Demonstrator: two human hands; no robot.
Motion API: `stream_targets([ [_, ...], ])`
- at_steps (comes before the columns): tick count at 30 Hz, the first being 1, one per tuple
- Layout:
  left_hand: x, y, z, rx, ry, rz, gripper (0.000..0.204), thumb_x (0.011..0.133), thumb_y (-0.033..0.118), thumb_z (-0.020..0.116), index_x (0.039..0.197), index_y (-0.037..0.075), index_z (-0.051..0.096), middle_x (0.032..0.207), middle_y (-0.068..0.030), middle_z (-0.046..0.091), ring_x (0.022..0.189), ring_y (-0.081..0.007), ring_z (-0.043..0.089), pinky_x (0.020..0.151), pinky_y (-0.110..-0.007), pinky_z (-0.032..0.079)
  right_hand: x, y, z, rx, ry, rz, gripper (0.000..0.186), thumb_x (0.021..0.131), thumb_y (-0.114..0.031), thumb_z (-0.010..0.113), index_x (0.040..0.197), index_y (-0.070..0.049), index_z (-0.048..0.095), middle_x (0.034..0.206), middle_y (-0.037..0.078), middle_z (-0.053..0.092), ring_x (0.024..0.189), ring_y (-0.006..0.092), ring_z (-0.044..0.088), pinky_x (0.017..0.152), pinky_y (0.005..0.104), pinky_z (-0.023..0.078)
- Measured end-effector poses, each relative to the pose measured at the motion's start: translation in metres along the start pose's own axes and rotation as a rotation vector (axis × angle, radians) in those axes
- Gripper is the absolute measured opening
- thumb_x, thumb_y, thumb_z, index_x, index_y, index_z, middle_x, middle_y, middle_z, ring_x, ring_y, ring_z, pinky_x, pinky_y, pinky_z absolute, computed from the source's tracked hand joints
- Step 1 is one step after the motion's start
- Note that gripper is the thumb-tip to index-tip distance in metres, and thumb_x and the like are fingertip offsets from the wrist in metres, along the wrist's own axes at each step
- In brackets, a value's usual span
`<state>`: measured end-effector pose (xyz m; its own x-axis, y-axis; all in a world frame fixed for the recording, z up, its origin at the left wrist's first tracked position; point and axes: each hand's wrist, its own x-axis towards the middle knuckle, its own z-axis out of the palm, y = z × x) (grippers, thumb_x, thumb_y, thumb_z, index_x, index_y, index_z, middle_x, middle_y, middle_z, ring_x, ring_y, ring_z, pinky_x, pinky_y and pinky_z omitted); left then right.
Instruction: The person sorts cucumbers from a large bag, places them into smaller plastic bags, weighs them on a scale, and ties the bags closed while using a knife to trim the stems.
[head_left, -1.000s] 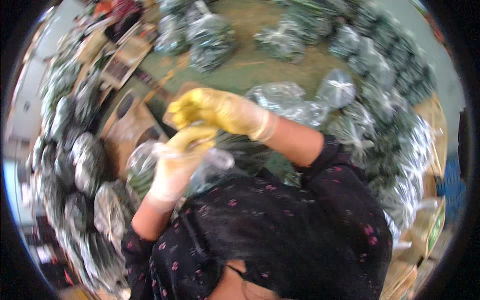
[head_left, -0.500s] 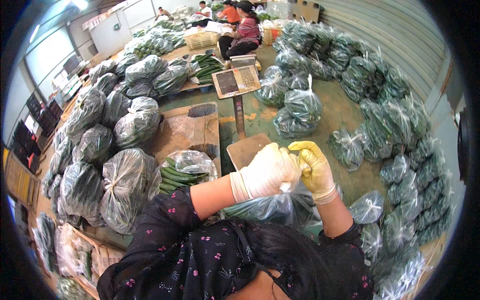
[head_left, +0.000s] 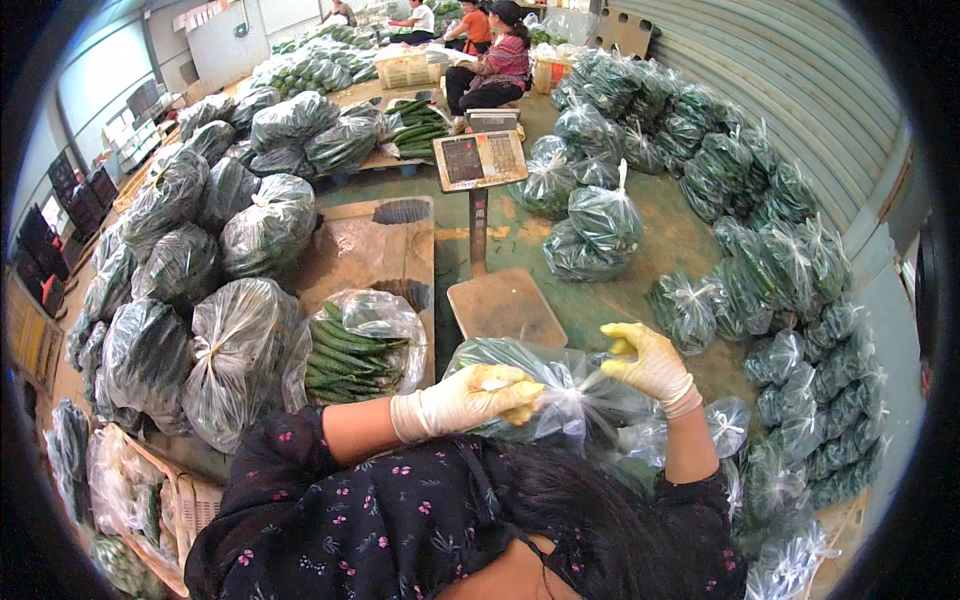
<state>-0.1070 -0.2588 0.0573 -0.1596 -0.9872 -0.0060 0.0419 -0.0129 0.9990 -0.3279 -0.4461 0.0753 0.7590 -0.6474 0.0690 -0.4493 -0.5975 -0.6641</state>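
Observation:
Both hands wear pale yellow gloves. My left hand (head_left: 470, 400) is closed, fingers curled together over the near left part of a clear plastic bag (head_left: 565, 385). Some white shows between thumb and fingers, too small to name. To the right of the bag's gathered, twisted middle is my right hand (head_left: 650, 365), fingers curved and thumb apart, with nothing visible in it. Dark green contents show through the bag, which lies close to my body. Left of it, an opened clear bag holds long green cucumbers (head_left: 350, 355).
A platform scale (head_left: 505, 310) with a display (head_left: 480, 160) stands just beyond the bag. Filled, tied bags (head_left: 245, 350) crowd the left, and more bags (head_left: 790, 260) line the right wall. A cardboard sheet (head_left: 370, 250) lies left of the scale. Several people (head_left: 500, 60) sit at the back.
My hands were close together above the bag; now they are apart and lower, the left shifted left, the right slightly right. More of the bag and scale platform shows.

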Motion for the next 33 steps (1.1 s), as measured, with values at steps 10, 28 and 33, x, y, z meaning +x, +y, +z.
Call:
stream_targets([
  [10,0.018,0.014,0.022,0.062,-0.161,0.104,0.024,0.092,0.025,0.055,0.098,0.003,0.061,0.089,-0.003,0.063,0.082,-0.0107,0.057,0.075,-0.025,0.047,0.006,-0.019,0.083,0.214,-0.481,-0.068,0.024,0.082,-0.027,0.058,0.096,-0.007,0.058,0.087,0.014,0.062,0.085,0.0295,0.06,0.072,0.0337,0.048],
  [28,-0.032,0.016,-0.088,0.264,0.435,-0.031,0.011,0.079,0.006,0.053,0.086,0.002,0.061,0.079,-0.0105,0.062,0.07,-0.0205,0.059,0.067,-0.031,0.047,-0.051,0.105,0.034,1.104,0.608,0.35,0.023,0.07,0.004,0.062,0.093,0.004,0.062,0.086,0.008,0.065,0.078,0.017,0.061,0.075,0.0279,0.048],
  [33,-0.041,-0.023,-0.105,0.109,0.451,-0.137,0.025,0.091,0.026,0.048,0.085,0.003,0.057,0.072,-0.0054,0.057,0.063,-0.017,0.052,0.058,-0.028,0.042,-0.09,0.124,0.068,1.253,0.893,0.396,0.017,0.076,0.0,0.063,0.093,-0.001,0.062,0.081,0.005,0.064,0.071,0.0155,0.06,0.067,0.0282,0.05],
])
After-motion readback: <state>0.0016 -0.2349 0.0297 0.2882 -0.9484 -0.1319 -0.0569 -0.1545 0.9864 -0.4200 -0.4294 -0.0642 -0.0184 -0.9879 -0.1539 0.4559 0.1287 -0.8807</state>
